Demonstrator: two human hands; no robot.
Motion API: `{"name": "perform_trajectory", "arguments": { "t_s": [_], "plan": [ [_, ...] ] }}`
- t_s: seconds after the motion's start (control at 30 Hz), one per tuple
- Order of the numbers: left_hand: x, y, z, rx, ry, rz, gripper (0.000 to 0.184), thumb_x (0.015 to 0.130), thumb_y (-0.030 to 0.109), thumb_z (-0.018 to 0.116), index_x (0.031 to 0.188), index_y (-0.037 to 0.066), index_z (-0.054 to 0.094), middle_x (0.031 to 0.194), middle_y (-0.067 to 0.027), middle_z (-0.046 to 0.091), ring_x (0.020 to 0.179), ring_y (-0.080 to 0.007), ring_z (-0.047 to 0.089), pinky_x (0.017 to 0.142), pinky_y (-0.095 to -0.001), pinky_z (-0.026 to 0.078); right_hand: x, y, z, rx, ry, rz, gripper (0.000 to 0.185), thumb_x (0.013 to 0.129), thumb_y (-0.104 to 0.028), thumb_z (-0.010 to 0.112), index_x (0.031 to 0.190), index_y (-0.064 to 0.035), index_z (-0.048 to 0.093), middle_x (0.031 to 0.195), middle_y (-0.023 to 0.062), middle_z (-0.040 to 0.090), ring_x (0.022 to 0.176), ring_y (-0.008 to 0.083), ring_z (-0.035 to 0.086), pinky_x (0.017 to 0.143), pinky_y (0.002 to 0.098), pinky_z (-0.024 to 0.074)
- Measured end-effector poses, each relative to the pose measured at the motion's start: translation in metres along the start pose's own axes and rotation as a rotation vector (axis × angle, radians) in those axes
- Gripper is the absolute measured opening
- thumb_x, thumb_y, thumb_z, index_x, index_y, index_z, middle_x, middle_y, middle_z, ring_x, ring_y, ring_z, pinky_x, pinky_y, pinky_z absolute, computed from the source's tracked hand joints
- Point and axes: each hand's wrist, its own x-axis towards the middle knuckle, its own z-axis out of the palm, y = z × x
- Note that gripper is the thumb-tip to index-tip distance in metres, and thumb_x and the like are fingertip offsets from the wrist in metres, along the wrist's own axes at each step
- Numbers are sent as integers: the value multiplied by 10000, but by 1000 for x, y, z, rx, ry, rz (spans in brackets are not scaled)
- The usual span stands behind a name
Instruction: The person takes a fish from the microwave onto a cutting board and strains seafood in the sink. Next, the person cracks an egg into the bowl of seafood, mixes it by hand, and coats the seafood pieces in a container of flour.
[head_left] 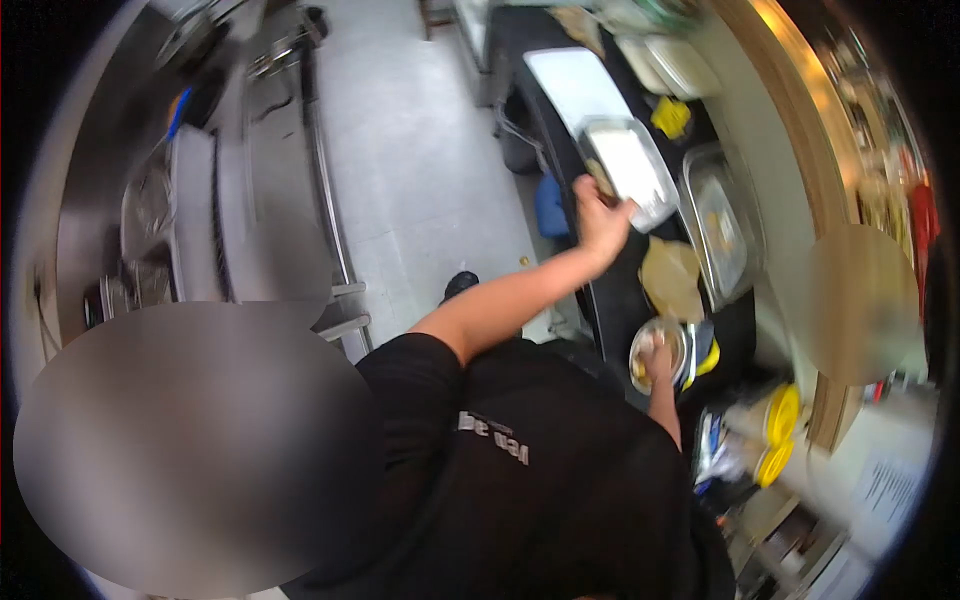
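My left hand (605, 222) reaches over the dark counter to the near end of a clear rectangular container (655, 212), thumb at its corner and fingers along its side. White contents fill the container, and something brownish lies by my fingertips. Closer to my body, my right hand (657, 362) dips into a round metal bowl (678, 343). Its fingers look drawn together over pale food pieces; what they hold is too blurred to name. Between the two hands lies a flat tan round sheet (670, 275).
Beyond the container is a white cutting board (575, 80). A metal tray (722, 235) stands against the wall, near a yellow item (671, 117). Yellow-lidded tubs (780, 415) are at lower right. A steel counter (285, 190) runs across the aisle behind.
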Motion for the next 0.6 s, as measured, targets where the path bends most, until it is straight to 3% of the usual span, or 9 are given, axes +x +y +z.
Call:
{"name": "perform_trajectory", "arguments": {
  "t_s": [0.07, 0.1, 0.13, 0.17, 0.2, 0.27, 0.33, 0.4, 0.6],
  "plan": [
    [-6, -5, -11, 145, -57, 31, 459, 705, 13, 646, 1074, 24, 373, 939, -116, 501, 830, -215, 517, 775, -324, 424, -2, 11, -5, 13, -27, 45, 493, 668, -178, 689, 1133, -58, 577, 993, 222, 619, 945, 368, 592, 846, 423, 451],
    [-1, -30, -18, 173, -137, -23, 427, 753, 16, 598, 1102, 7, 353, 996, -135, 494, 900, -223, 512, 813, -344, 414, -16, -14, -36, 130, 6, 94, 416, 676, -174, 679, 1069, -54, 614, 1010, 212, 620, 953, 351, 593, 849, 420, 450],
    [-4, -38, -27, -48, -186, -165, 440, 788, 40, 569, 1152, -18, 329, 1070, -147, 478, 936, -233, 514, 834, -369, 411, -13, -1, -34, 187, 118, 109, 411, 679, -170, 677, 1069, -57, 617, 1021, 203, 621, 966, 353, 588, 854, 420, 445],
    [-1, -59, -39, 85, -161, -105, 493, 797, 72, 564, 1205, -31, 307, 1153, -161, 453, 961, -243, 515, 861, -368, 404, -18, -6, -51, 153, 120, 94, 408, 680, -169, 682, 1066, -54, 620, 984, 196, 633, 915, 342, 610, 822, 403, 464],
    [9, -89, -63, 129, -281, -150, 548, 799, 94, 553, 1263, -23, 284, 1206, -167, 426, 955, -224, 523, 815, -327, 433, -34, -34, -88, 200, 33, 183, 380, 682, -161, 692, 1039, -47, 634, 900, 173, 655, 806, 288, 647, 749, 365, 494],
    [-11, -64, -79, 14, -283, -310, 540, 792, 94, 542, 1267, -10, 307, 1191, -151, 454, 965, -190, 523, 725, -272, 454, -45, -27, -96, 338, 13, 194, 341, 685, -164, 732, 999, -56, 656, 769, 119, 672, 670, 195, 655, 650, 310, 507],
    [-16, -77, -102, 11, -294, -333, 513, 784, 81, 530, 1247, -10, 330, 1155, -131, 481, 959, -178, 524, 717, -267, 452, -33, -14, -73, 377, -77, 290, 368, 668, -170, 753, 1013, -83, 659, 866, 125, 664, 770, 224, 655, 715, 329, 506],
    [-24, -86, -127, 42, -306, -334, 499, 781, 76, 523, 1237, -12, 339, 1134, -122, 495, 954, -177, 525, 740, -274, 448, -27, -8, -35, 140, 372, -121, 356, 646, -158, 739, 992, -111, 670, 1080, 187, 595, 955, 305, 601, 847, 359, 470],
    [-44, -94, -171, 66, -360, -403, 456, 750, 40, 501, 1191, -20, 399, 1080, -105, 523, 958, -170, 522, 859, -289, 403, -17, 3, -35, 148, 49, 129, 376, 646, -142, 743, 1007, -99, 647, 1065, 176, 585, 976, 325, 579, 866, 400, 452]
  ]
}}
